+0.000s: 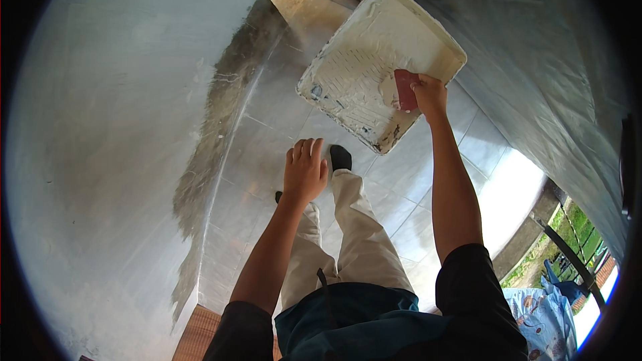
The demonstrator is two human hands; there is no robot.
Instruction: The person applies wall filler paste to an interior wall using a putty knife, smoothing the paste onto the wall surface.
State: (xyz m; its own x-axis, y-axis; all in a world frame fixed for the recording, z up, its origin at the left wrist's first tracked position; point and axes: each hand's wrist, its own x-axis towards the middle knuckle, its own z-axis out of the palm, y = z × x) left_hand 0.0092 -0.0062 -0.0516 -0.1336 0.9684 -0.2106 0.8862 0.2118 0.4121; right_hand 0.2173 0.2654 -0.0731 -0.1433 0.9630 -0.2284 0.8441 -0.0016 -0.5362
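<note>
My right hand (431, 96) grips a flat dark red scraper (405, 88) and holds it over the near right part of a paint tray (374, 30). The blade seems to touch the pale, thick paint in the tray, and some of that paint clings beside it. Ridges show through the coating, and the rim is crusted with dried drips. What the tray rests on is hidden beneath it. Lower and to the left, my left hand (306, 168) hangs in front of my legs, palm down and fingers loosely stretched, with nothing seen in it.
A smooth grey-white wall (120, 127) fills the left, with a rough dark unpainted strip (210, 140) along its base. Grey floor tiles (257, 150) lie under my feet. Translucent plastic sheeting (535, 67) hangs at the right, near a blue patterned cloth (545, 321).
</note>
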